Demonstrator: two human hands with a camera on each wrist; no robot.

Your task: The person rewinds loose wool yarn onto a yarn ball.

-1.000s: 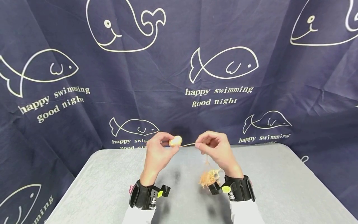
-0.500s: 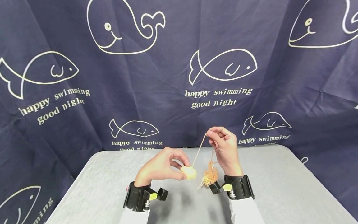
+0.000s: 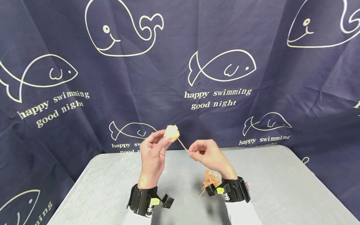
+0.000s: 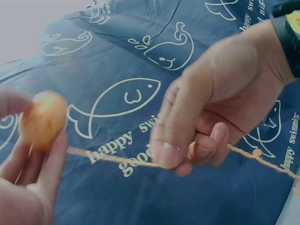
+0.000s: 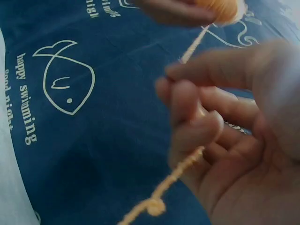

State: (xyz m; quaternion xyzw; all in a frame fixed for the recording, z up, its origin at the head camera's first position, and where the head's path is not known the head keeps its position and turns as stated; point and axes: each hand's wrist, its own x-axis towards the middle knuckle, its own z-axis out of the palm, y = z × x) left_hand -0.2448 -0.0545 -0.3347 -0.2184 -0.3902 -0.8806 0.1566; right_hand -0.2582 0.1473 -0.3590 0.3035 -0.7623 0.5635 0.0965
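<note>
A small yellow-orange ball of yarn point(image 3: 172, 133) is gripped between the thumb and fingers of my left hand point(image 3: 153, 153), held up above the table. From it a taut strand of yarn point(image 4: 112, 158) runs to my right hand point(image 3: 206, 154), lower and to the right, which pinches it between thumb and fingertips. Past the right hand's curled fingers the yarn trails on, with a small knot or curl in it point(image 5: 156, 206) in the right wrist view. A loose tangle of orange yarn point(image 3: 211, 179) shows below the right hand, partly hidden by the wrist camera.
A pale grey table point(image 3: 112, 178) spreads under both hands. Behind it hangs a dark blue curtain point(image 3: 174, 78) printed with white whales, fish and lettering. Each wrist wears a black strap point(image 3: 142, 200) with a small camera point(image 3: 167, 201).
The left hand dipped with the ball, then rose again up and to the left. The right hand lifted, drawing the strand long, then came back down and left. The tangle shifted slightly.
</note>
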